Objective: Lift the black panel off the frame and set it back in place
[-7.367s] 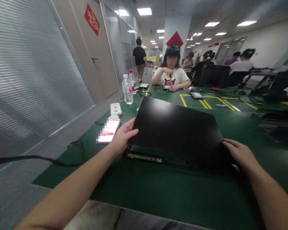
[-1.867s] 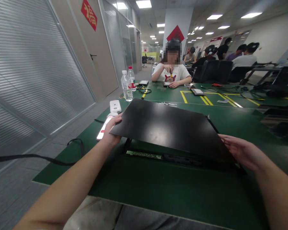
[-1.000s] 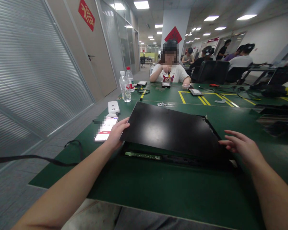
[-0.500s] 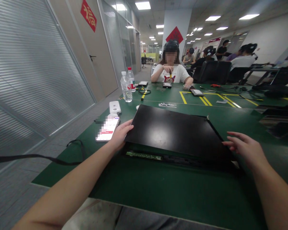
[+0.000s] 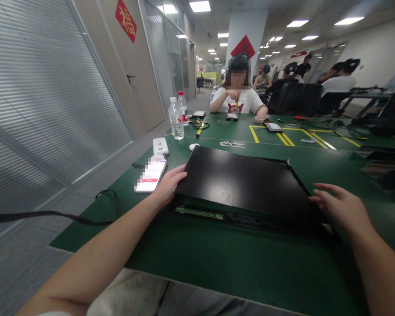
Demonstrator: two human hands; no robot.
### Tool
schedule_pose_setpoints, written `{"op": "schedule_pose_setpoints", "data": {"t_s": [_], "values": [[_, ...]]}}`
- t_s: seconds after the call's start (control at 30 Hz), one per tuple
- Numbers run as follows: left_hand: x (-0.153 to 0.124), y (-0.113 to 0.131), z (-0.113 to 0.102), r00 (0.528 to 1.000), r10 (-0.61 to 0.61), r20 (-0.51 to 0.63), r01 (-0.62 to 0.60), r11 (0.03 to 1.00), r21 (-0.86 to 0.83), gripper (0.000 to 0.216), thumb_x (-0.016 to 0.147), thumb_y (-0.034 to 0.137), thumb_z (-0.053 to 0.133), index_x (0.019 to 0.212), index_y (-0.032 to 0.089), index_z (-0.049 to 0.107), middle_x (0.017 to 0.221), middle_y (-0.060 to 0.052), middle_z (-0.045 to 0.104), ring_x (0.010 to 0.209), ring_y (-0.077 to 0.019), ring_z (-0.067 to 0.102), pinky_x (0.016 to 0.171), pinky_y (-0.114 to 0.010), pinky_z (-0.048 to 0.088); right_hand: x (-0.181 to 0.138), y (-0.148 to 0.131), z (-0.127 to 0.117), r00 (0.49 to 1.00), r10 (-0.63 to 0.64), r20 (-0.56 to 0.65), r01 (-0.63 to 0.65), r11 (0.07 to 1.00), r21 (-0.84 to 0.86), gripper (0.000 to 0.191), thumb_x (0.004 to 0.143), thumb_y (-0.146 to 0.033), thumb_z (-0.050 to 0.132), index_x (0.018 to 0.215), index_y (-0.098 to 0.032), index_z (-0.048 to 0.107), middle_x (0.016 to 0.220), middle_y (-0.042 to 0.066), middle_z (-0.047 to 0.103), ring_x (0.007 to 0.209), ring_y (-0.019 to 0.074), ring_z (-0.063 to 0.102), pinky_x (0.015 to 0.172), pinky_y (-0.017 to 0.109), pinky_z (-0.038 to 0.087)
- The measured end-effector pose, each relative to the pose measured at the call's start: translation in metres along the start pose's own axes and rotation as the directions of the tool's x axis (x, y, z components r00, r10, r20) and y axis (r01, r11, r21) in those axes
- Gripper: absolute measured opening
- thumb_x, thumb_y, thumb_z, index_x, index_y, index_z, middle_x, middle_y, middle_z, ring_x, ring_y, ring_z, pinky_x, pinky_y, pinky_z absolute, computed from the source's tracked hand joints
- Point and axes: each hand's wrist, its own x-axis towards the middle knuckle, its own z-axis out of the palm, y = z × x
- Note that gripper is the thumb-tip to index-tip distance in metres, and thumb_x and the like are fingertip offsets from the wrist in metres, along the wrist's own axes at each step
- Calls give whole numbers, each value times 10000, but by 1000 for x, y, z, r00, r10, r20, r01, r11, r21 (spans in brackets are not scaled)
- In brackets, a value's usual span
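A large flat black panel lies low over a dark frame on the green table mat. A narrow green circuit strip shows under its near edge. My left hand grips the panel's near left corner, fingers curled on its edge. Beside the panel's near right corner hovers my right hand, fingers spread and holding nothing.
A phone with a lit screen lies left of the panel, a white power bank behind it. Two water bottles stand further back. A person sits across the table. A black cable hangs off the left edge.
The panel, tilted up earlier, has been lowered nearly flat onto the frame. My right hand has let go of its right corner and opened. My left hand stays on the left corner.
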Motion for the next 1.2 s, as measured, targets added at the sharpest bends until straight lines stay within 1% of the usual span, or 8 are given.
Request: {"op": "schedule_pose_setpoints", "data": {"t_s": [0.17, 0.4, 0.53, 0.63, 0.73, 0.9, 1.03, 1.2], "values": [[0, 1, 1, 1000, -7, -21, 7, 1000, 10, 485, 776, 248, 791, 1252, 163, 838, 1051, -83, 864, 971, -299, 786, 868, -376, 604, 2, 4, 1, 1000, -20, -1, 20, 1000, -12, 494, 658, -512, 697, 1075, -264, 788, 736, 55, 783, 705, 296, 703, 720, 429, 505], [3, -2, -2, 1000, -18, -9, 18, 1000, -20, 477, 823, 284, 837, 1290, 187, 831, 1146, -104, 861, 1113, -340, 782, 911, -388, 620, 6, 8, -1, 998, -54, 16, 55, 995, -86, 501, 663, -542, 684, 1074, -274, 786, 765, 48, 801, 747, 311, 723, 743, 444, 500], [2, -1, -2, 999, -31, 19, 32, 999, -32, 475, 850, 320, 865, 1302, 179, 824, 1134, -113, 864, 1056, -315, 804, 871, -363, 639, 10, 11, -1, 997, -72, 19, 74, 990, -119, 528, 657, -569, 661, 1078, -277, 787, 766, 47, 805, 770, 322, 738, 760, 454, 505], [1, 0, -2, 999, -39, 32, 40, 999, -36, 533, 832, 282, 882, 1344, 158, 799, 1120, -118, 865, 1006, -290, 815, 844, -325, 641, 14, 15, 1, 995, -96, 7, 96, 983, -158, 520, 658, -582, 628, 1053, -286, 792, 765, 53, 808, 804, 346, 750, 742, 465, 506], [2, 0, -2, 998, -55, 33, 57, 997, -44, 586, 838, 242, 869, 1406, 144, 761, 1143, -128, 861, 1007, -285, 816, 831, -307, 638, 17, 17, 3, 992, -123, 1, 121, 976, -180, 518, 666, -587, 607, 1043, -287, 797, 759, 61, 808, 824, 360, 760, 724, 464, 505], [2, 1, -3, 997, -65, 45, 68, 996, -65, 604, 855, 209, 851, 1442, 130, 734, 1135, -133, 861, 991, -274, 817, 824, -295, 636, 13, 10, 2, 995, -98, 12, 98, 973, -209, 489, 679, -569, 596, 1027, -285, 789, 778, 58, 810, 861, 352, 767, 736, 448, 514], [1, 2, -3, 996, -76, 56, 80, 994, -71, 626, 864, 192, 849, 1471, 123, 709, 1105, -140, 863, 932, -253, 822, 790, -280, 642, 8, 4, 1, 997, -77, 17, 79, 974, -213, 488, 656, -572, 585, 994, -285, 787, 780, 55, 811, 828, 339, 757, 725, 441, 509], [0, 3, -1, 995, -88, 50, 91, 993, -77, 570, 896, 150, 803, 1459, 128, 717, 1080, -136, 867, 873, -233, 827, 742, -264, 651, 8, 6, 2, 993, -115, 7, 114, 971, -212, 490, 637, -584, 579, 963, -287, 792, 781, 54, 814, 806, 342, 749, 715, 441, 504]]}}
